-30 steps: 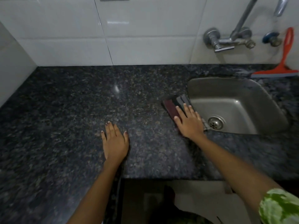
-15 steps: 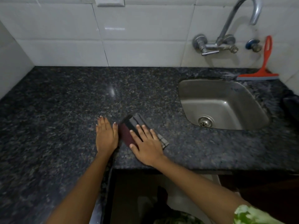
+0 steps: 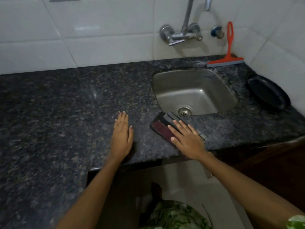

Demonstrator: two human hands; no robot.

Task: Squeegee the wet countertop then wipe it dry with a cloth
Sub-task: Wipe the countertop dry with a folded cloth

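Head: two hands [image 3: 186,139], one cloth [image 3: 162,129].

wall: white glossy tiles [image 3: 102,47] | tap [image 3: 179,36] wall-mounted | steel sink [image 3: 222,83] | floor [image 3: 186,177] pale

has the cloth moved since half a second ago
Yes. The cloth slid right toward the sink under the right hand, away from the resting left hand.
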